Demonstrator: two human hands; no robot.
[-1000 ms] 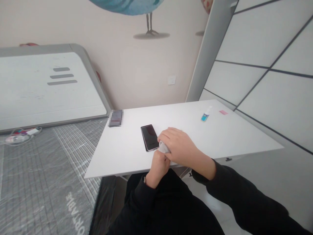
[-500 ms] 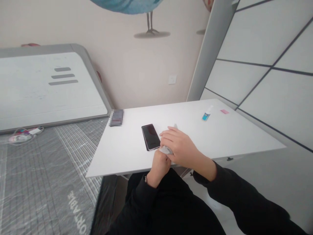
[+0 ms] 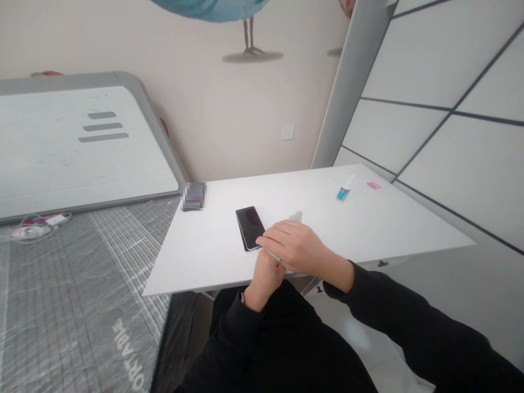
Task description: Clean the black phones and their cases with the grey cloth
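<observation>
My left hand (image 3: 267,275) is curled into a fist just in front of the table's near edge. Its fingertips are hidden, so what it may hold does not show. Over it lies my right hand (image 3: 297,246), fingers bent together around a thin white cloth (image 3: 296,216). One end of the cloth sticks out beyond the knuckles, and a sliver shows between the two hands. A black-screened phone (image 3: 250,226) lies face up to the left, its lower right corner near my right fingertips.
On the white table (image 3: 196,262), a small blue-labelled bottle (image 3: 344,191) lies toward the back right beside a pink slip (image 3: 374,185). A blurred dark item (image 3: 194,196) sits at the back left corner. A whiteboard (image 3: 82,158) leans at the wall.
My right hand has slid slightly down and left over my left fist, covering more of the cloth there; more cloth shows beyond its knuckles. The left hand has barely moved.
</observation>
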